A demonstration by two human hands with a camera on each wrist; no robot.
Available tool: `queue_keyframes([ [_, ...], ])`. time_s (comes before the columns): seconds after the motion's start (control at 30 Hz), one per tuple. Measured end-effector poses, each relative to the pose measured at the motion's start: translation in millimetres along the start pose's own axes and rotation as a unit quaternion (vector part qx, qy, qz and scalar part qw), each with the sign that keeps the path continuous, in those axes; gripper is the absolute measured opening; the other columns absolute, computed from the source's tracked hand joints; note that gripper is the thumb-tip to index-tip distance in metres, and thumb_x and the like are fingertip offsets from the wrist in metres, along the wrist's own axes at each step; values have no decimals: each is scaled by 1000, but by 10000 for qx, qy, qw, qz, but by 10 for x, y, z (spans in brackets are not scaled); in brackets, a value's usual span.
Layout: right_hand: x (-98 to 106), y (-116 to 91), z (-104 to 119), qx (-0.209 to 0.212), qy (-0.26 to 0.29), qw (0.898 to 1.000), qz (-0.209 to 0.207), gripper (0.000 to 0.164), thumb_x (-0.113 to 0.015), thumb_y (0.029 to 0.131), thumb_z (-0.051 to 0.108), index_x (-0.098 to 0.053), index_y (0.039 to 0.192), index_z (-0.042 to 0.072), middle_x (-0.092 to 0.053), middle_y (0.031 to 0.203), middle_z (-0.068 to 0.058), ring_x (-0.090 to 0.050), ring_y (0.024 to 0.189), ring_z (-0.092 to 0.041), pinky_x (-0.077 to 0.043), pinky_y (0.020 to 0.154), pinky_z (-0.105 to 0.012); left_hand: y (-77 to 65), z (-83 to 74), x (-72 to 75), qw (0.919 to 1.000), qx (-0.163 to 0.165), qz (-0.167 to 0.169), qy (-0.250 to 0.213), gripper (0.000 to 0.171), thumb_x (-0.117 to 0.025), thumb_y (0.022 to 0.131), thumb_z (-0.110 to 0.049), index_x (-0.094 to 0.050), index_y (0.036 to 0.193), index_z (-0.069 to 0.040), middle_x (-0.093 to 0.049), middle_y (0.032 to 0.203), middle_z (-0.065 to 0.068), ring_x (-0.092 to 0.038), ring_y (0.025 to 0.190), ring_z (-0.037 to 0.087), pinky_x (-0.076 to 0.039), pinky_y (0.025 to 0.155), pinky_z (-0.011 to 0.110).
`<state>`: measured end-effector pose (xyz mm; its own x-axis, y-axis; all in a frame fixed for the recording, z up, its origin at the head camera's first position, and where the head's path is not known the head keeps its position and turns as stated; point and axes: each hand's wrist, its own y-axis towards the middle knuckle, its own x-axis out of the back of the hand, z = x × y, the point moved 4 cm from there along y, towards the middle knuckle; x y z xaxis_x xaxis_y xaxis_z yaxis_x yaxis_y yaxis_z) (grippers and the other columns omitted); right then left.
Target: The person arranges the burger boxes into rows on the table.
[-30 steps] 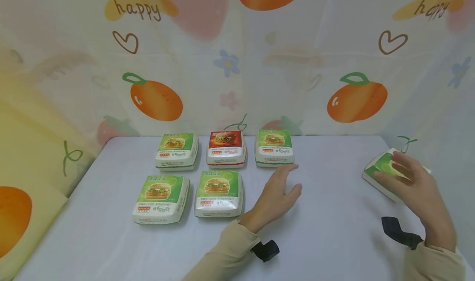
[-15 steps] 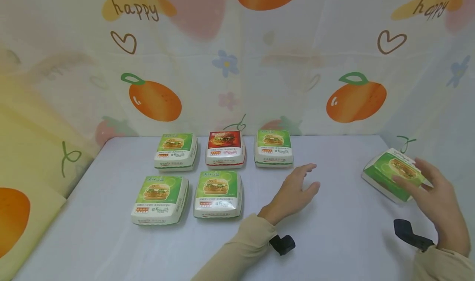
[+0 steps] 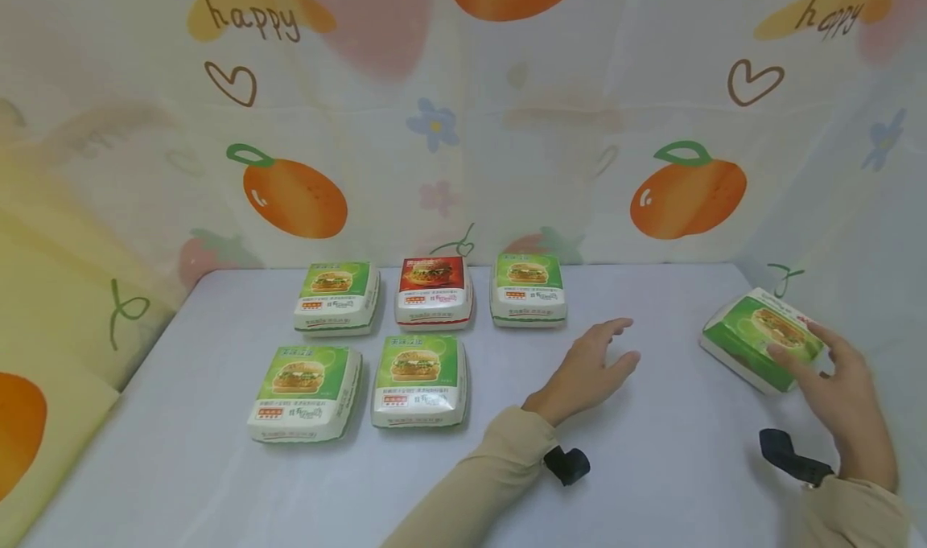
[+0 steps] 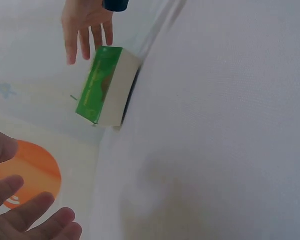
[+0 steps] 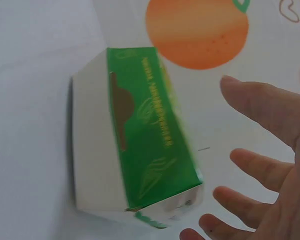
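Note:
A green and white burger box (image 3: 762,340) sits turned at an angle at the table's right side, its lid picture facing up. Over its right edge in the head view hovers my right hand (image 3: 843,391), thumb and fingers spread apart. The right wrist view shows the box's green side (image 5: 150,130) with a brown tab slot, and a gap between it and the spread fingers (image 5: 260,170). To the box's left, my left hand (image 3: 587,371) hangs over the white cloth with fingers extended, holding nothing. Its spread fingers (image 4: 32,212) also show in the left wrist view.
Back row: a green box (image 3: 337,297), a red box (image 3: 434,292) and another green box (image 3: 528,289). Nearer stand two green boxes, one left (image 3: 306,393) and one right (image 3: 420,381). A printed curtain (image 3: 463,129) rises behind the white-covered table (image 3: 181,467).
My left hand has moved right, away from the rows of boxes. My right hand has drawn to the right, uncovering more of the angled box's lid. The head view has shifted slightly.

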<state>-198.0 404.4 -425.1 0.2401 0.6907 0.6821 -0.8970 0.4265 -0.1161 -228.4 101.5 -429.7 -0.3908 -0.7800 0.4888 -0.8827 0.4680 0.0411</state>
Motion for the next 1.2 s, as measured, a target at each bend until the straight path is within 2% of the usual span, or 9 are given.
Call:
queue_keyframes([
  [0.13, -65, 290, -399, -299, 141, 9994, -86, 90, -53, 94, 58, -7, 161, 18, 8, 165, -23, -1, 149, -52, -21, 110, -75, 58, 28, -61, 10000, 81, 11, -41, 51, -50, 101, -40, -42, 149, -25, -52, 146, 1, -47, 137, 15, -42, 112, 34],
  [0.23, -101, 412, -556, -284, 274, 9992, -49, 94, -53, 93, 61, -4, 161, 18, 9, 165, -22, -4, 149, -53, -23, 108, -76, 101, 41, -111, 10000, 66, 18, -38, 52, -50, 101, -40, -42, 149, -24, -52, 146, 2, -48, 137, 16, -42, 112, 35],
  [0.33, -104, 341, -449, -368, 343, 9987, 41, 97, -52, 94, 58, 1, 160, 12, 12, 164, -24, -5, 149, -54, -25, 109, -74, 145, 35, -158, 10000, 20, 43, 52, 52, -51, 101, -40, -42, 150, -23, -53, 146, 2, -48, 136, 15, -42, 112, 34],
  [0.47, -68, 110, -152, -421, 343, 9985, 91, 94, -50, 98, 49, 7, 157, 2, 13, 162, -29, -6, 148, -55, -26, 111, -71, 199, 6, -198, 9998, 23, 62, 180, 52, -52, 101, -40, -43, 149, -24, -53, 146, 1, -48, 136, 12, -42, 112, 32],
  [0.53, -63, 42, -72, -465, 251, 9985, 125, 94, -47, 99, 48, 8, 156, -1, 13, 162, -31, -9, 146, -57, -28, 110, -71, 225, -7, -216, 9997, 67, 82, 207, 52, -52, 101, -40, -42, 149, -25, -53, 146, 0, -48, 136, 12, -42, 112, 32],
  [0.73, -95, 78, -138, -578, 272, 9973, 349, 101, -47, 97, 54, 14, 154, -3, 16, 162, -28, -15, 143, -59, -27, 110, -71, 284, -32, -299, 9996, 149, 178, 173, 52, -53, 100, -40, -43, 149, -25, -53, 146, -1, -48, 136, 11, -43, 110, 30],
  [0.87, -96, 88, -175, -351, 299, 9971, 605, 104, -49, 97, 55, 15, 154, -4, 17, 161, -29, -16, 141, -62, -24, 109, -74, 304, -30, -352, 9996, 198, 175, 139, 53, -54, 100, -41, -43, 149, -25, -54, 145, -1, -49, 135, 12, -45, 109, 31],
  [1.0, -71, 19, -94, 98, 206, 9953, 945, 101, -52, 98, 49, 12, 154, -6, 15, 160, -32, -17, 138, -65, -20, 106, -78, 314, -4, -411, 9993, 287, 194, 123, 53, -54, 99, -42, -44, 149, -27, -54, 144, -3, -49, 135, 11, -45, 109, 30],
  [1.2, -70, -69, 8, 313, 12, 9911, 1297, 101, -55, 98, 48, 11, 155, -4, 12, 160, -34, -21, 135, -66, -18, 105, -79, 324, 31, -493, 9989, 275, 316, 207, 53, -54, 100, -40, -43, 149, -24, -52, 147, -2, -47, 137, 11, -42, 111, 28],
])
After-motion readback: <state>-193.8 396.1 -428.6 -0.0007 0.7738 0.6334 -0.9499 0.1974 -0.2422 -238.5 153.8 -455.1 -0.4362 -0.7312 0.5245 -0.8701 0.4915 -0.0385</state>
